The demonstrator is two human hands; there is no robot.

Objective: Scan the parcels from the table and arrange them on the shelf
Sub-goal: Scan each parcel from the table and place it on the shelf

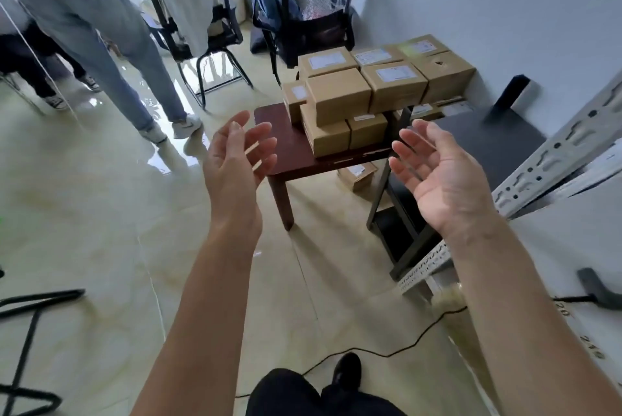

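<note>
Far to your left a person in grey trousers (101, 45) stands on the glossy floor (101, 230), well apart from the work; nearer in, your left hand (235, 159) is raised with its fingers (259, 146) spread and relaxed, holding nothing; just beyond it the dark red tabletop (289, 153) carries the parcels (363, 95), stacked in layers toward the wall, several showing white labels on top (one more box (358, 175) lies on the floor beneath); your right hand (444, 173) mirrors the left, palm up, fingers loosely apart and empty; past it, at the right edge, runs the slotted metal upright of the shelf (555, 159).

The parcels look like stiff taped cardboard, probably light to moderate in weight and not slippery; I judge the front top box (338, 95) the easiest to lift first; take it by its two opposite side faces, keeping any label uncovered for scanning; avoid dragging it, since the boxes underneath could shift.
</note>
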